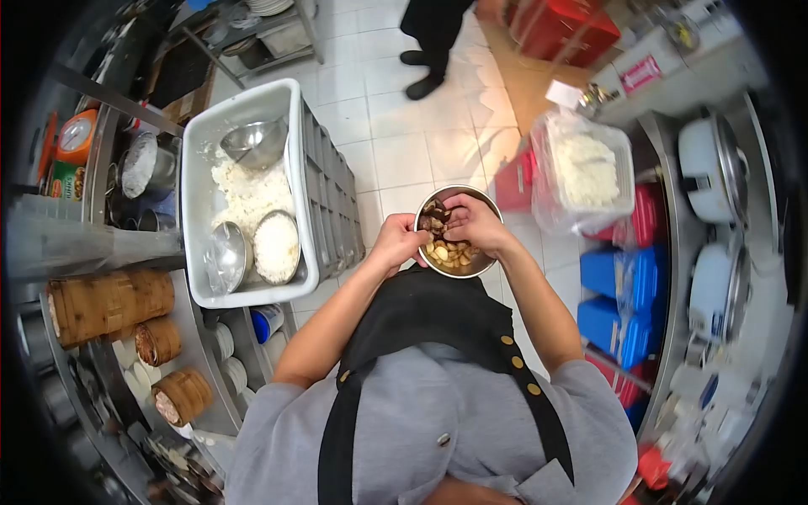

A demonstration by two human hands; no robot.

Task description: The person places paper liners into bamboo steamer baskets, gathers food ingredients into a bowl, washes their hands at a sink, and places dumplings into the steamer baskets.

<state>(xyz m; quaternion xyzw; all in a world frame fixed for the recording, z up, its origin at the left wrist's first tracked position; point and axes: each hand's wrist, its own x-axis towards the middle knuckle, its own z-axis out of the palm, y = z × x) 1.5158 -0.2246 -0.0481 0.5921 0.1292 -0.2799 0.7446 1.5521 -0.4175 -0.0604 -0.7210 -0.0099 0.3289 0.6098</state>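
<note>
Steel gleams round the bowl (490, 259), which sits just ahead of the black apron (421, 316), and every clock direction below is counted from it. Tan chunks (450, 254) lie across its lower half and dark brown pieces (434, 217) towards its ten. At the rim's nine is the left hand (400, 242), thumb over the edge; I cannot tell whether its fingers clamp on the rim or on a piece. From three, the right hand (478, 225) reaches inside, fingers bent among the dark pieces; whether they pinch one I cannot tell.

Between nine and ten, a big white bin (190, 215) stands close beside the left arm, blocking that side; white crumbly food (252, 189), a metal bowl (263, 139) and a filled strainer (276, 246) are in it. Bamboo steamers (109, 307) lie towards eight, near stacked plates (233, 374). At twelve, a person in dark clothes (436, 38) stands on the tiled floor (383, 151). Around two is a clear tub of white food (623, 189), with two pale cookers (703, 160) farther out near three and blue boxes (614, 273) towards four. A red cabinet (572, 29) is at one.

As for writing, the pink sign (641, 74) between one and two is too small to read. Past the bin, near nine, a green carton (69, 180) bears a red emblem and blurred pale capitals, just below an orange scale (77, 139) whose dial figures are illegible
</note>
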